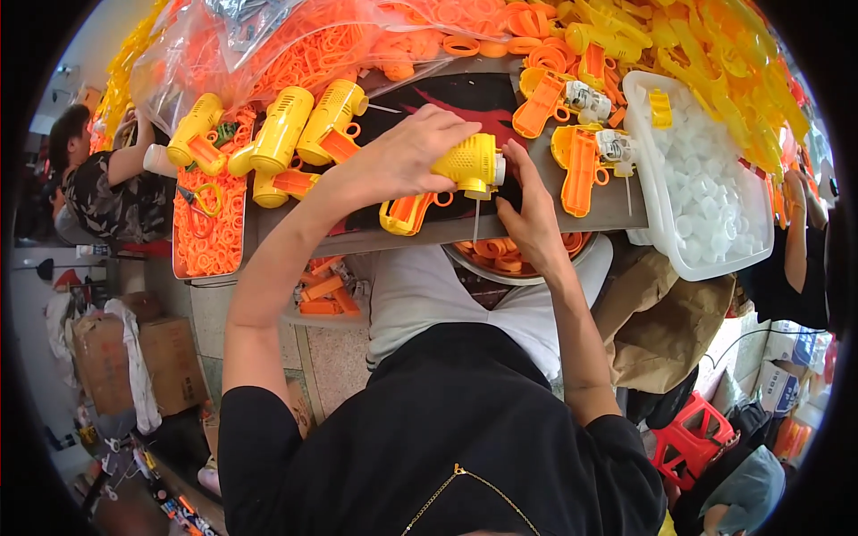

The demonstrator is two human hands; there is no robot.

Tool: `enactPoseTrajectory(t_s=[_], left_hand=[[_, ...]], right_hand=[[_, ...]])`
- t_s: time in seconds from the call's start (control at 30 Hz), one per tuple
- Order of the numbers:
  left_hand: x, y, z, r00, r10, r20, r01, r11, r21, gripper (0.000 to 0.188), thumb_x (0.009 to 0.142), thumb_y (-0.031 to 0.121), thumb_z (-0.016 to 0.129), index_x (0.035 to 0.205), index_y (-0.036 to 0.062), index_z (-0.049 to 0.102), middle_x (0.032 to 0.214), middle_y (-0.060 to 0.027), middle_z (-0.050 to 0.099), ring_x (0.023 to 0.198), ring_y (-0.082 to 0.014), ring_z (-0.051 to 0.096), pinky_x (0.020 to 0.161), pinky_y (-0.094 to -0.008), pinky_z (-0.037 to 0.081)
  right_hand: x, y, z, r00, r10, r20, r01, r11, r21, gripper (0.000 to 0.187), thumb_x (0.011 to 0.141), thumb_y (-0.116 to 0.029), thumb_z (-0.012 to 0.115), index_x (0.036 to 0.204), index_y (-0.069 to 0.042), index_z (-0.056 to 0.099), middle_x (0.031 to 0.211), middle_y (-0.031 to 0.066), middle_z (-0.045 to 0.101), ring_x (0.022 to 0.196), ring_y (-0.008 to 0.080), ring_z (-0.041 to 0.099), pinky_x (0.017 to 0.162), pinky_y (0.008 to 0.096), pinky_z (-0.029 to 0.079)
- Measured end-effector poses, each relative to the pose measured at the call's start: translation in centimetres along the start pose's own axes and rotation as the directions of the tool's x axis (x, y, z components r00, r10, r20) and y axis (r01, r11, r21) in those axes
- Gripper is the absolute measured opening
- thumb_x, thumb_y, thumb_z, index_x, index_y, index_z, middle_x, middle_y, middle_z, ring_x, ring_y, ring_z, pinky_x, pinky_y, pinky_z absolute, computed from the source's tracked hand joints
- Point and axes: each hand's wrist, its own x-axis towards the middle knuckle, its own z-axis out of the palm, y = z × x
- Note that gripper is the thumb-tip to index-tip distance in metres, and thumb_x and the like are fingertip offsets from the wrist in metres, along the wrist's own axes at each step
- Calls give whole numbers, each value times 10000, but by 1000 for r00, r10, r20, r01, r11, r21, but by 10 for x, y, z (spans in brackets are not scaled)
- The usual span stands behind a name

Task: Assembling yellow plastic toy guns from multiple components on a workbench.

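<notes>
A yellow toy gun (471, 161) with an orange grip lies sideways over the table's near edge. My left hand (416, 152) is closed round its ribbed yellow body from above. At its front end, the fingers of my right hand (532, 205) press against a white round piece (500, 168), the thumb lower down beside it. A thin white tube hangs below that end. Left of my hands rest several assembled yellow toy guns (284, 129). To the right lie two opened gun halves (583, 170) with orange grips and white inner parts.
A white tub (637, 103) of translucent caps stands at the right. An orange-filled tray (181, 255) with scissors (204, 201) is at the left. Orange rings and yellow shells (715, 54) pile up behind. A bowl of orange parts (509, 259) sits under the table edge. People work on both sides.
</notes>
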Motion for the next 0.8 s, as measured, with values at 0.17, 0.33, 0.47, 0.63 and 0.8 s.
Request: enactPoseTrajectory(t_s=[0.17, 0.33, 0.47, 0.63, 0.8], left_hand=[[20, 5, 10, 984, -15, 175, -2, 995, 96, 678, 727, 121, 780, 1329, -27, 507, 1213, -172, 581, 1235, -348, 498, 1078, -409, 420], [23, 3, 4, 967, -105, 234, 96, 994, 50, 664, 693, 144, 789, 1284, 5, 519, 1157, -154, 604, 1159, -331, 530, 1004, -429, 450], [22, 10, 4, 964, -149, 219, 120, 983, 140, 654, 697, 144, 779, 1280, 14, 513, 1172, -145, 599, 1152, -328, 524, 1014, -433, 429], [20, 5, 10, 967, -95, 234, 64, 989, 136, 720, 705, 124, 768, 1335, 23, 433, 1226, -144, 544, 1177, -327, 497, 1036, -456, 386], [25, 10, 10, 938, -118, 325, 59, 981, 184, 755, 698, 88, 772, 1340, 9, 382, 1221, -177, 517, 1170, -353, 509, 981, -465, 429]], right_hand=[[10, 3, -1, 1000, -12, 29, 14, 999, -49, 861, 791, 93, 637, 1561, -54, 281, 1409, 202, 511, 1310, 355, 506, 1120, 409, 389], [14, 2, 1, 999, -30, 13, 31, 998, -48, 854, 772, 84, 656, 1543, -52, 313, 1335, 179, 542, 1268, 343, 510, 1107, 405, 402], [16, 1, 0, 1000, -30, -1, 30, 998, -62, 828, 748, 87, 665, 1507, -49, 364, 1302, 169, 557, 1244, 344, 509, 1095, 414, 405], [17, 1, 1, 1000, -14, -4, 14, 998, -69, 825, 730, 87, 674, 1490, -47, 382, 1279, 163, 571, 1215, 348, 510, 1081, 422, 407], [17, 5, 6, 1000, 7, -24, -9, 998, -60, 832, 715, 83, 682, 1483, -49, 391, 1274, 166, 573, 1211, 358, 509, 1085, 426, 402]])
